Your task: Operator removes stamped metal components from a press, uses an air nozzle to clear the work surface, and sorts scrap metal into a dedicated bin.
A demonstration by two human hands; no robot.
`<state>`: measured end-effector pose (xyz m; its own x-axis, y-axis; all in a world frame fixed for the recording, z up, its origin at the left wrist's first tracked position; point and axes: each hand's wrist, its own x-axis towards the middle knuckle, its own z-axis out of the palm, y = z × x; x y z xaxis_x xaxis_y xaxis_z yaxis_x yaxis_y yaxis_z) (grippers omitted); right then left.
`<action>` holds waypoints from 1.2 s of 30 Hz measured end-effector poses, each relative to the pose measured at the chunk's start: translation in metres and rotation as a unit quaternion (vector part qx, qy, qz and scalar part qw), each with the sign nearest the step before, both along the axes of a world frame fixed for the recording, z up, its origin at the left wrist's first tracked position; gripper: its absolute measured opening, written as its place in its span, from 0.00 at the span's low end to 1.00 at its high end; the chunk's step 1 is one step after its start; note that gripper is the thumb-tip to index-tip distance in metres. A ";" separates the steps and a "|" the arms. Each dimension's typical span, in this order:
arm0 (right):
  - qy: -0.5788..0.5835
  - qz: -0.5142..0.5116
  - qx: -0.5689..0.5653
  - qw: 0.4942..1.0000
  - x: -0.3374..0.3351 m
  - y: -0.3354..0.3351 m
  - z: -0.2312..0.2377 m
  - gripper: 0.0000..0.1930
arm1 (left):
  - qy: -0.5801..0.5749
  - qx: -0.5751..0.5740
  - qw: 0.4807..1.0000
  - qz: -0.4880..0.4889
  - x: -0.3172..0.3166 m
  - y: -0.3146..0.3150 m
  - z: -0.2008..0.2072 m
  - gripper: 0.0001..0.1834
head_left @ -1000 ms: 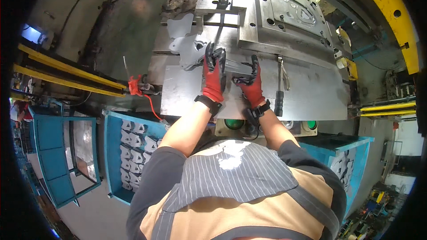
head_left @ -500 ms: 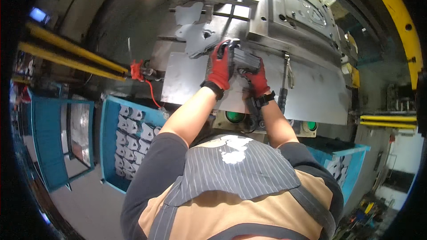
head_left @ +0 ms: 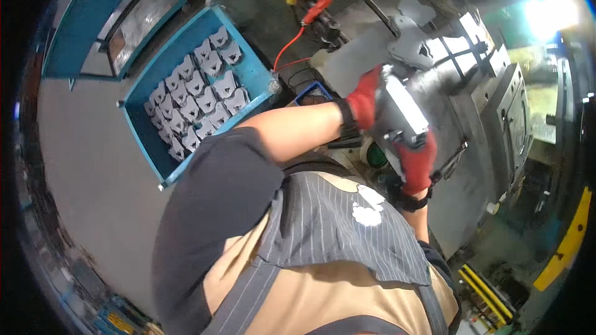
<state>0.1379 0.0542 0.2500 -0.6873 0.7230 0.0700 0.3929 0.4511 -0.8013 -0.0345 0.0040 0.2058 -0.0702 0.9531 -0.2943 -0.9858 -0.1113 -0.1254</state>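
Observation:
Gripped at its two ends, a stack of flat grey metal plates (head_left: 405,104) is held up between my hands, its bright edges facing up. My red-gloved left hand (head_left: 365,99) closes round the far end. At the near end, my red-gloved right hand (head_left: 416,160) is wrapped round the stack. The hands are blurred and some fingers are hidden. Beyond them, several loose shaped metal plates (head_left: 411,43) lie on the metal work table (head_left: 462,208). To the left, a blue bin (head_left: 138,125) holds rows of similar stacked plates (head_left: 194,100).
A heavy steel die (head_left: 508,108) stands at the right. A red-handled tool (head_left: 318,10) with a red cord is beyond the bin. Next to my left forearm sits a small blue tray (head_left: 312,92). A green button (head_left: 375,154) is below the stack. A blue rack (head_left: 77,31) stands far left.
The view has swung left toward the blue bin, so the bin shows larger and the die lies further right. The plate stack has been lifted and turned, both hands still on it.

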 end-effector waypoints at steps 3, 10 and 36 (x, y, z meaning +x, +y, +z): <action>-0.103 0.096 -0.173 0.975 -0.033 -0.045 -0.018 0.27 | 0.115 -0.132 0.983 0.057 -0.021 -0.073 -0.056 0.23; -0.204 0.312 -0.323 0.870 -0.121 -0.171 -0.131 0.26 | 0.114 -0.351 0.920 0.131 -0.072 -0.261 -0.111 0.23; -0.175 0.131 -0.575 0.788 -0.476 -0.295 -0.620 0.16 | 0.540 -0.737 0.353 -0.201 -0.159 -0.572 -0.536 0.23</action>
<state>-0.3386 -0.2407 -0.3698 -0.6554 0.0008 -0.7553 0.6942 -0.3934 -0.6028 -0.1936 -0.5677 -0.3297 -0.8460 -0.1840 -0.5005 -0.3443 0.9052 0.2493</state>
